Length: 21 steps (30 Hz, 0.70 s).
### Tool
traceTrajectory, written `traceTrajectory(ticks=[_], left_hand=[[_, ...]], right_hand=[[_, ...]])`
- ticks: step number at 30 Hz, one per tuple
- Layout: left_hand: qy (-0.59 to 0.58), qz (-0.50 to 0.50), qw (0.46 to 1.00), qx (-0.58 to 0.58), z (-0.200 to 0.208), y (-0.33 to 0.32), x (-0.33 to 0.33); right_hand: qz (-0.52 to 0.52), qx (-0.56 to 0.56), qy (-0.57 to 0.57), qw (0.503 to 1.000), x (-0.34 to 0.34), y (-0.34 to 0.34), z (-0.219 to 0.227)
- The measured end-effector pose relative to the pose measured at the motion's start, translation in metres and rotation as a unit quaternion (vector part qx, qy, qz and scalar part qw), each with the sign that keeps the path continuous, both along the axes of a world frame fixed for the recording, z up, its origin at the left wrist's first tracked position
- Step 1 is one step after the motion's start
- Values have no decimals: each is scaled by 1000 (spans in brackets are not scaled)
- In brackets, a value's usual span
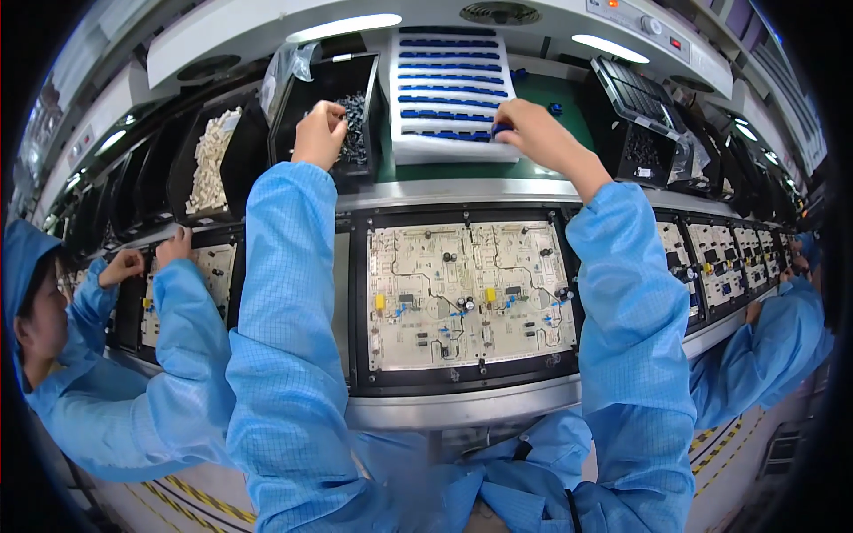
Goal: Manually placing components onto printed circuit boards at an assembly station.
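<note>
My left hand (320,135) is over the right part of a black bin of small dark grey components (354,133). Its fingers are bent together, and whatever is between them is hidden. Farther right, my right hand (540,133) pinches a small blue component (499,130) at the near right corner of a white foam tray (455,155). Rows of similar blue parts fill that tray. Below my hands, between my forearms, a pair of joined circuit boards (418,258) lies in a black frame (357,377), bearing yellow, black and blue parts.
A bin of cream-coloured parts (211,164) stands to the left. On the right are a black bin (641,147) and stacked black trays (635,89). Framed boards (721,258) continue along the metal rail (462,409). Co-workers in blue sleeves (182,391) work on both sides.
</note>
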<state>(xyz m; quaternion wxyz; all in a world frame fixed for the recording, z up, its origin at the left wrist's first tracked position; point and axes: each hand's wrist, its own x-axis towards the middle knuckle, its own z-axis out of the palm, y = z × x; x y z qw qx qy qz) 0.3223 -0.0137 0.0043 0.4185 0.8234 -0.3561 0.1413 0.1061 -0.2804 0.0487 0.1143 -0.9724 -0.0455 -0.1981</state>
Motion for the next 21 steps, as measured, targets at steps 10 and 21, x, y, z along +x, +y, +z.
traceTrajectory(ticks=[10, 21], left_hand=[[103, -140, 974, -146, 26, 36, -101], [233, -145, 951, -139, -7, 68, -134]], right_hand=[[109, 147, 1, 983, -126, 127, 22], [123, 180, 12, 976, -160, 162, 20]])
